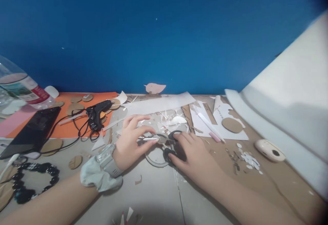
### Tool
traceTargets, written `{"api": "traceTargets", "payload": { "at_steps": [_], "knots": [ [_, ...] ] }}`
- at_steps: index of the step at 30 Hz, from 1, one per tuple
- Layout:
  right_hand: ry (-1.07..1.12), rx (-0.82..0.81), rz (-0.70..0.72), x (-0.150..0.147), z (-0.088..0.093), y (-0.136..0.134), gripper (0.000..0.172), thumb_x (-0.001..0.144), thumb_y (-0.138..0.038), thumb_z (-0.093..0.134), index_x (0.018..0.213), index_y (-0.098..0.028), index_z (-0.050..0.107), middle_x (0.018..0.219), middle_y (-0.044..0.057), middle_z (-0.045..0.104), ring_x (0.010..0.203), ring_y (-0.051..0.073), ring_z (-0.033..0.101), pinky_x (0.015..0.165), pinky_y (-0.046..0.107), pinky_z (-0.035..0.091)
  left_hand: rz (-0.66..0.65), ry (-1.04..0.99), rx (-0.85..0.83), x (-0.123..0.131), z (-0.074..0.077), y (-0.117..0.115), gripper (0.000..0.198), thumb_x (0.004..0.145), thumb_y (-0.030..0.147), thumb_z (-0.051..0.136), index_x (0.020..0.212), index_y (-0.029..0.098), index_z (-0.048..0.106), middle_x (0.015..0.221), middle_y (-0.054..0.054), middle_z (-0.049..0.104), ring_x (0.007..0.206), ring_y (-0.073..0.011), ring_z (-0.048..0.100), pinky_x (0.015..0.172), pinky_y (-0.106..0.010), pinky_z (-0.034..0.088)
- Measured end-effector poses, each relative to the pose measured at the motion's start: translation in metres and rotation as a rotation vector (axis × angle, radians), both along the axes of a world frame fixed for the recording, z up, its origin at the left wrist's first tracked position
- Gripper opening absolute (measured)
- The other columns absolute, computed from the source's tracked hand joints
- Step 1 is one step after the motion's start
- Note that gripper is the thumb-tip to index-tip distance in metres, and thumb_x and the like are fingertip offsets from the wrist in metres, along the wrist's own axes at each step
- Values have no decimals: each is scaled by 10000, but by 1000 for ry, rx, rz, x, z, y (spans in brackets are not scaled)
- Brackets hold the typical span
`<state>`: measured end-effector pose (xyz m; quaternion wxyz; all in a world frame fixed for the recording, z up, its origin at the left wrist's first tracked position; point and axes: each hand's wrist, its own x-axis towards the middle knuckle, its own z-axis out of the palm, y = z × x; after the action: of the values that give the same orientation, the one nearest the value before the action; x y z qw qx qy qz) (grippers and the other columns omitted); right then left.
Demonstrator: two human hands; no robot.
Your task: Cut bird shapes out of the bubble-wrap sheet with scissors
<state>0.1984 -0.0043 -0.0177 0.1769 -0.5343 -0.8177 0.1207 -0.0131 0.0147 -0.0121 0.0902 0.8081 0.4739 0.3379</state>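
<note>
Near the middle of the counter (159, 197), our right hand (194, 156) grips the black-handled scissors (167, 154), fingers closed on the loops and blades pointing left. Our left hand (130, 143), a grey scrunchie (98, 177) at its wrist, pinches what looks like a thin white strip (150, 138) right at the blades, though the blur keeps us from being sure. A black glue gun (98, 114) lies far left of it, a dark phone (33, 131) farther left, and a bead bracelet (30, 180) nearer us.
</note>
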Motion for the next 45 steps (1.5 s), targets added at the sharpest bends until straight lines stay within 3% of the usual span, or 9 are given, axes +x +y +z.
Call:
{"api": "traceTargets", "payload": {
  "at_steps": [32,39,45],
  "knots": [
    [-75,59,20,-1,2,-2,285,760,-312,564,1019,-209,507,941,54,583,845,233,479,740,370,373,28,-109,-87,-1,-3,4,121,803,262,572,705,199,604,1073,-57,587,1083,-236,432,966,-437,302],
    [-43,35,-9,0,0,-2,304,757,-327,574,1035,-221,510,942,39,602,855,229,509,754,379,382,130,-311,-2,-6,-4,6,73,795,240,574,739,194,576,997,-53,589,1004,-208,508,926,-396,343],
    [73,-76,-88,2,6,0,295,781,-388,548,1044,-255,535,962,27,652,905,232,572,732,363,429,147,-618,-87,-7,-7,10,79,824,242,532,771,186,550,891,-42,589,893,-170,554,852,-312,410]
  ]
}}
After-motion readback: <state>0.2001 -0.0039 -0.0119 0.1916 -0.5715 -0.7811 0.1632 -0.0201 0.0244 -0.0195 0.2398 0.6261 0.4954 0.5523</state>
